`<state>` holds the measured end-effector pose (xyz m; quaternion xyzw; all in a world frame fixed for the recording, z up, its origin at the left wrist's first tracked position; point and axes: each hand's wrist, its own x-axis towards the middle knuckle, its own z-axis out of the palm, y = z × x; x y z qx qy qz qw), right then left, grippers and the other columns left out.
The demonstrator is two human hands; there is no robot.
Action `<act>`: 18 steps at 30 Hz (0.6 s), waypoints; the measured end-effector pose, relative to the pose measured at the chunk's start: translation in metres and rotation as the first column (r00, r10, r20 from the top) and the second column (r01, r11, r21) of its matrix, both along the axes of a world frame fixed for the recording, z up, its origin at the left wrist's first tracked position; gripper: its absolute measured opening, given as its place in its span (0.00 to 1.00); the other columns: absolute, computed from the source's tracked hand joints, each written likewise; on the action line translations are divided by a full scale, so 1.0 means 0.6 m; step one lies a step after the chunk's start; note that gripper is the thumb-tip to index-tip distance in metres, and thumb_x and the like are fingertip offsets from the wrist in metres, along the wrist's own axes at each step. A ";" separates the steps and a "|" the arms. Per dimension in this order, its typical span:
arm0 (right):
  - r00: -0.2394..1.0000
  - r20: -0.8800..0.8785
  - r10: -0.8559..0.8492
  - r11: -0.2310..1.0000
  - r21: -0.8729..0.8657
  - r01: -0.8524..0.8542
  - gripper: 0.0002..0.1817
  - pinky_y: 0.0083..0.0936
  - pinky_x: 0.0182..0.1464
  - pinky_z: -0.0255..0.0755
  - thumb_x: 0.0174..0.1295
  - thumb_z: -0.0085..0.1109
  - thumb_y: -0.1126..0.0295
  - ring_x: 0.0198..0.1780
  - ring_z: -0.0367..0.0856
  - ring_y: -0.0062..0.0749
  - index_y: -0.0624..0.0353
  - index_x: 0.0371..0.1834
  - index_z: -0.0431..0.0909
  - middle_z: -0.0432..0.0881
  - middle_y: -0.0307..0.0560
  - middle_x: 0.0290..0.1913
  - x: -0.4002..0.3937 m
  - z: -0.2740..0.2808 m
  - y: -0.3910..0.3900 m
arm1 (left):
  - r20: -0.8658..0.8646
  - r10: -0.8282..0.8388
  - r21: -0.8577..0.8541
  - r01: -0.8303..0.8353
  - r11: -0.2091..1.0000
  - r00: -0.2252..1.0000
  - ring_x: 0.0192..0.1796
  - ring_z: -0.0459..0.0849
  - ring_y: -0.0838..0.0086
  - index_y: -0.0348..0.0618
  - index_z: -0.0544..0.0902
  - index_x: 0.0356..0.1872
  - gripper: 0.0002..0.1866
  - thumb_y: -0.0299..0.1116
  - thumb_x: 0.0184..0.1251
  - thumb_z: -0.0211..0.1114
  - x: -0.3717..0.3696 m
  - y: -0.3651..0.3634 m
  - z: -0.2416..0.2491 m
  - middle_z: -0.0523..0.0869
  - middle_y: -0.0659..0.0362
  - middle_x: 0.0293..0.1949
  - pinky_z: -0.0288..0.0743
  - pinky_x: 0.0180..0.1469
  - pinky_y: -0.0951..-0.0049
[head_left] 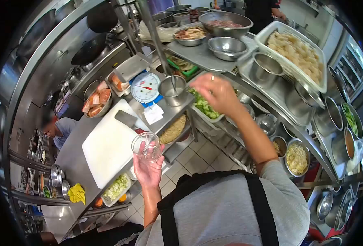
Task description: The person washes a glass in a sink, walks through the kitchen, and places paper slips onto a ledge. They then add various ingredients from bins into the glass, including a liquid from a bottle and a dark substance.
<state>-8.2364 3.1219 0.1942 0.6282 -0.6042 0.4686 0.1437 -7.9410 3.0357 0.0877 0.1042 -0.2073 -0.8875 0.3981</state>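
Observation:
A small clear round container rests in my left hand, its opening facing up, beside the front edge of the white cutting board. My right hand is raised over a white basket of chopped green vegetables. Its fingers are bent and blurred, and whatever they hold, if anything, cannot be made out. To the left of that hand stands a metal pot with a utensil in it, near a dial scale. A cleaver lies on the board.
A bowl of salmon pieces sits behind the board. Metal shelf posts rise beyond the scale. A white basket of pale food and metal pots stand at right. One person is at left, another at the back.

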 end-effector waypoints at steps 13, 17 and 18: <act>0.816 -0.420 -0.397 0.815 0.249 0.524 0.11 0.41 0.47 0.76 0.58 0.53 0.64 0.43 0.82 0.49 0.49 0.38 0.85 0.84 0.53 0.39 -0.418 0.148 -0.430 | -0.095 0.190 -0.357 -0.211 0.910 0.977 0.62 0.69 0.41 0.45 0.55 0.69 0.43 0.38 0.56 0.71 -0.096 -0.235 0.037 0.68 0.47 0.63 0.81 0.54 0.58; 0.776 -0.508 -0.373 0.793 0.260 0.551 0.12 0.43 0.48 0.75 0.57 0.52 0.64 0.45 0.82 0.50 0.51 0.39 0.84 0.83 0.55 0.41 -0.515 0.199 -0.512 | -0.124 0.325 -0.318 -0.348 0.882 0.937 0.60 0.74 0.54 0.42 0.57 0.69 0.42 0.46 0.58 0.68 -0.148 -0.307 0.072 0.71 0.46 0.61 0.78 0.57 0.60; 0.779 -0.480 -0.404 0.792 0.243 0.560 0.12 0.43 0.49 0.75 0.57 0.52 0.64 0.46 0.82 0.50 0.51 0.39 0.84 0.83 0.55 0.42 -0.525 0.207 -0.529 | -0.104 0.379 -0.338 -0.391 0.856 0.920 0.59 0.76 0.59 0.40 0.59 0.69 0.42 0.47 0.58 0.68 -0.161 -0.324 0.080 0.71 0.46 0.61 0.76 0.58 0.61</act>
